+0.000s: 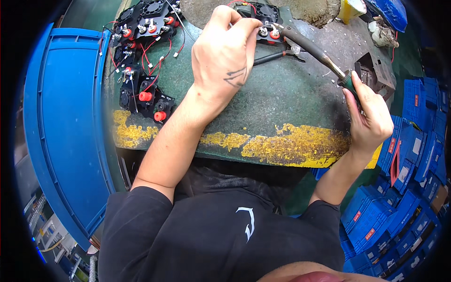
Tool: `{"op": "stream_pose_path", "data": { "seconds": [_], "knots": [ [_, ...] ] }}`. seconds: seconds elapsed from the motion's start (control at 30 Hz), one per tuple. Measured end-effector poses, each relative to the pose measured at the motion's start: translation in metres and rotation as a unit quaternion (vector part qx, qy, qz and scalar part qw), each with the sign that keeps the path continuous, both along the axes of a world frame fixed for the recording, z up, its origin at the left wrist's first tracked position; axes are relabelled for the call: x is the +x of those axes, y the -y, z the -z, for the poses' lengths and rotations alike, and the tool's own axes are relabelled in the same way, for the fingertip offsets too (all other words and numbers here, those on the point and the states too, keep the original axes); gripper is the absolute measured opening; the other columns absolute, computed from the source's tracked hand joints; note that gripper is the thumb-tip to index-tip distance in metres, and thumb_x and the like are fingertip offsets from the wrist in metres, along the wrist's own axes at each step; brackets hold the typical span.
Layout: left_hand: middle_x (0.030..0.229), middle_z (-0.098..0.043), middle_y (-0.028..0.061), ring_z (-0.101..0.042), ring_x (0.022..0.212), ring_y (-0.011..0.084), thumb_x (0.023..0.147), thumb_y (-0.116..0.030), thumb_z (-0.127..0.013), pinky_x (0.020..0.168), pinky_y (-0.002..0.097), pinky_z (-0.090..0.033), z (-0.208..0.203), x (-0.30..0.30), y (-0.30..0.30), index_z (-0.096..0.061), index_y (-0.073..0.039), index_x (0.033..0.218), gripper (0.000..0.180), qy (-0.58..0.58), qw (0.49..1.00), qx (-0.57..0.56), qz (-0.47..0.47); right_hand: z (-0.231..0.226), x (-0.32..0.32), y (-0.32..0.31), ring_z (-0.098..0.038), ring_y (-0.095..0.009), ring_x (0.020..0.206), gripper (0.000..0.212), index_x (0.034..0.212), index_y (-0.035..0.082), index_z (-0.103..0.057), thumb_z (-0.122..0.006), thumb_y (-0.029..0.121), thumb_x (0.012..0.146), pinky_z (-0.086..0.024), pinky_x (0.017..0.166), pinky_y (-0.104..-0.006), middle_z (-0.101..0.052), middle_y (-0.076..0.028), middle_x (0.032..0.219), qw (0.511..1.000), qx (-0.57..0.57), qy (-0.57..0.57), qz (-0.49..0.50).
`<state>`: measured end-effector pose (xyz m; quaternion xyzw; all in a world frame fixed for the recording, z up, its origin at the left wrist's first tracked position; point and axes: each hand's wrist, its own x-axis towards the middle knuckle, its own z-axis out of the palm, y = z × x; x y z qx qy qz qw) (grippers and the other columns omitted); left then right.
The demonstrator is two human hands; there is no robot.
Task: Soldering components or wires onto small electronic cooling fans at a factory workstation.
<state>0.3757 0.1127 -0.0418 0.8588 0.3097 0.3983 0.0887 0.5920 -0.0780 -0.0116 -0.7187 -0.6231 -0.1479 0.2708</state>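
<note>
One likely hot soldering iron, upper right, needs its handle held: right hand clasps it, left hand seemingly pinches thin wire.

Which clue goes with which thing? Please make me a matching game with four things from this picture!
Things:
1. Soldering iron
2. Worn paint strip
3. Person's shirt
4. Round terminal knob nearest the paint

Clues:
A. Black, with a pale mark on it
B. Red
C. Held in the person's right grip
D. Yellow, along the near edge of the table

Right pairs: 1-C, 2-D, 3-A, 4-B
</note>
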Motion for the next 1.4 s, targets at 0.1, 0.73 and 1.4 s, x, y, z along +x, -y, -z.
{"op": "stream_pose_path", "data": {
  "seconds": [0.1,0.73,1.4],
  "knots": [
    [0.091,-0.062,0.0079,-0.065,0.075,0.0245,0.089,-0.007,-0.077,0.068,0.0352,-0.053,0.000,-0.001,0.000,-0.079,-0.010,0.102,0.013,-0.005,1.000,-0.007,-0.007,0.000,0.000,0.000,-0.077,-0.021,0.087,0.034,0.110,-0.002,-0.080,-0.086,-0.005,0.077,-0.058,0.080,-0.0289,-0.081,-0.014,0.103,1.000,0.001,-0.003,-0.002],
    [0.092,-0.064,0.0079,-0.062,0.072,0.0209,0.089,-0.008,-0.078,0.067,0.0333,-0.052,0.001,-0.003,-0.001,-0.075,-0.008,0.106,0.016,0.028,0.999,-0.030,-0.007,0.005,0.005,-0.003,-0.069,-0.020,0.070,0.038,0.112,0.007,-0.082,-0.089,0.005,0.075,-0.054,0.066,-0.0283,-0.075,-0.012,0.086,0.999,0.044,0.001,-0.026],
    [0.092,-0.062,0.0093,-0.064,0.076,0.0265,0.089,-0.008,-0.078,0.069,0.0372,-0.052,0.008,-0.005,-0.007,-0.075,-0.009,0.101,0.012,0.050,0.999,-0.006,-0.008,-0.010,0.013,-0.010,-0.075,-0.021,0.080,0.035,0.112,0.006,-0.082,-0.088,0.003,0.077,-0.057,0.075,-0.0291,-0.079,-0.013,0.093,0.998,0.050,-0.011,-0.025]
  ]
}}
